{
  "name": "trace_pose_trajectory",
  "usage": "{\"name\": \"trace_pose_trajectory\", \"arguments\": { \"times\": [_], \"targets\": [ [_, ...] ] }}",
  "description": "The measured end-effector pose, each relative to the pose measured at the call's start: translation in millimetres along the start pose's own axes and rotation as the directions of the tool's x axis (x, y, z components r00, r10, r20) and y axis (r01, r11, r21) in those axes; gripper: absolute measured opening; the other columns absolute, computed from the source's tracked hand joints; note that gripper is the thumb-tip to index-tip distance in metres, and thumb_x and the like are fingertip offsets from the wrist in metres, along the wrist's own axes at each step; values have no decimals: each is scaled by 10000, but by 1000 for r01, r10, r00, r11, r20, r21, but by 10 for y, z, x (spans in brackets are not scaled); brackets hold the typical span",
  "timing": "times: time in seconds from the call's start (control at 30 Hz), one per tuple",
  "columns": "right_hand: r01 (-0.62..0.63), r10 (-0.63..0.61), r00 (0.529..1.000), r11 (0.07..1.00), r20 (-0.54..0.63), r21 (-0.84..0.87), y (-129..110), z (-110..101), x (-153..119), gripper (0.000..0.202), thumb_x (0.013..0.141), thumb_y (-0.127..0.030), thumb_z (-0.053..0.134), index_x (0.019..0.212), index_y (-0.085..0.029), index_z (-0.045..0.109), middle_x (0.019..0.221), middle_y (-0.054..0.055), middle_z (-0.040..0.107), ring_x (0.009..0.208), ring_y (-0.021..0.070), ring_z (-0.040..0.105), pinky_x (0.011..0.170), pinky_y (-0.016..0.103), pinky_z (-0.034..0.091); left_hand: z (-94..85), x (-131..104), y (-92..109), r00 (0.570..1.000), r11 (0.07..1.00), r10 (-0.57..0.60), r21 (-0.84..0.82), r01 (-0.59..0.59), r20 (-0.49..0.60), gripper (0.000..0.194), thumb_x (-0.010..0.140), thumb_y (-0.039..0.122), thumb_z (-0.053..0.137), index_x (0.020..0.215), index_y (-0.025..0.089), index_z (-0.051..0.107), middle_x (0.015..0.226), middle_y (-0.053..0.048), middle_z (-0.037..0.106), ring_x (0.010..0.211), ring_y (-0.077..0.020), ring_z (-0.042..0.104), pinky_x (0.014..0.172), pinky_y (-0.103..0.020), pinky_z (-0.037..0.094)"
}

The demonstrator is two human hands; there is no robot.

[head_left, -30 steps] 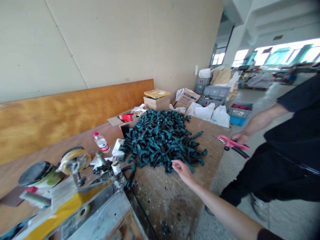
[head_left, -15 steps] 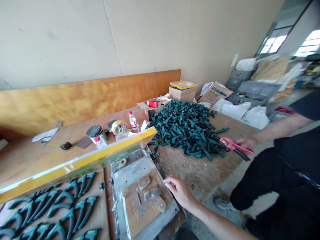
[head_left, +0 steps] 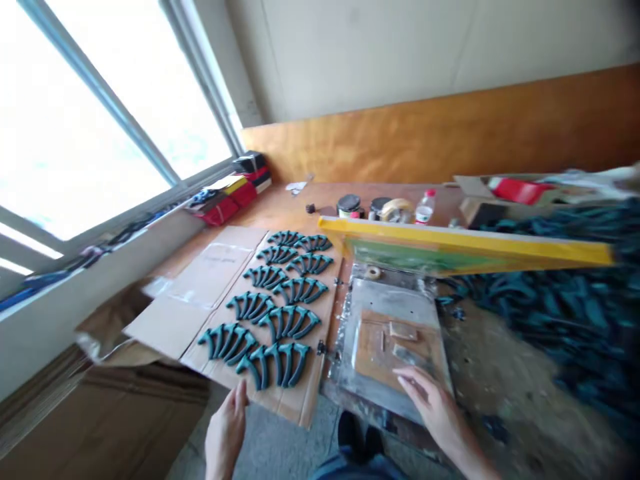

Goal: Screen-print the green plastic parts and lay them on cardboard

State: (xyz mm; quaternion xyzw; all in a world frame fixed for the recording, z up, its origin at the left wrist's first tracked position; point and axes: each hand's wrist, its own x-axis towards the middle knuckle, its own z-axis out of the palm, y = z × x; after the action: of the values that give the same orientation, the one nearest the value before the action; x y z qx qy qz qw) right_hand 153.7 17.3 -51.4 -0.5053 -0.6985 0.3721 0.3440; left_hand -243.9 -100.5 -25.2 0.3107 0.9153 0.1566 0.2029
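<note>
My left hand (head_left: 227,427) is closed at the front edge of a cardboard sheet (head_left: 313,373); whatever it grips is hidden. Rows of curved teal handle pieces (head_left: 287,320) lie on that sheet. My right hand (head_left: 433,403) hovers with loosely bent fingers and nothing visible in it, close to the small metal blocks (head_left: 407,353) on a brown board (head_left: 370,360). Under the board is a grey metal plate (head_left: 395,297). A yellow-edged screen frame (head_left: 450,243) stands tilted behind the plate. To the right is a blurred heap of teal pieces (head_left: 590,293).
Two dark-lidded jars (head_left: 349,205), a roll of tape (head_left: 397,210) and a red-capped bottle (head_left: 425,208) stand behind the frame. Red boxes (head_left: 230,203) are by the window at left. Folded cardboard (head_left: 110,420) is stacked at lower left.
The view has swung left, bringing my left hand, the whole cardboard sheet and the window into sight. Another person, holding pink-handled cutters, is out of view. My right hand remains by the board.
</note>
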Motion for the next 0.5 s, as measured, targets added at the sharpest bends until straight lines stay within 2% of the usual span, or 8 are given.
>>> {"name": "trace_pose_trajectory", "arguments": {
  "times": [0.17,0.3,0.4,0.5],
  "targets": [
    [40,-43,986,999,162,24,131,181,12,294,873,-507,495,936,-305,701,956,53,710,906,266,666,819,369,548,77,-386,-183,996,996,-73,-48,70,-49,486,907,534,287,644,246,577,688,-15,688,712,-199,668,674,-240,452],
    [24,-51,951,996,306,89,85,428,-24,298,846,-528,501,909,-331,715,908,24,725,846,250,686,753,321,570,115,-539,-404,990,991,-120,-66,115,-76,493,914,535,282,637,236,559,699,-23,684,729,-192,665,694,-241,448],
    [50,-111,891,988,440,149,8,617,-67,274,840,-502,504,892,-342,721,882,15,726,839,240,688,765,307,564,128,-558,-606,979,982,-171,-101,161,-106,515,907,553,275,623,230,559,682,-24,672,708,-195,657,689,-254,449],
    [52,-163,801,978,577,204,0,809,-126,266,823,-478,506,900,-353,728,893,11,728,863,239,686,787,305,558,160,-483,-846,959,947,-264,-214,239,-100,543,896,580,258,627,216,558,550,-21,599,603,-203,628,596,-269,442]
  ]
}}
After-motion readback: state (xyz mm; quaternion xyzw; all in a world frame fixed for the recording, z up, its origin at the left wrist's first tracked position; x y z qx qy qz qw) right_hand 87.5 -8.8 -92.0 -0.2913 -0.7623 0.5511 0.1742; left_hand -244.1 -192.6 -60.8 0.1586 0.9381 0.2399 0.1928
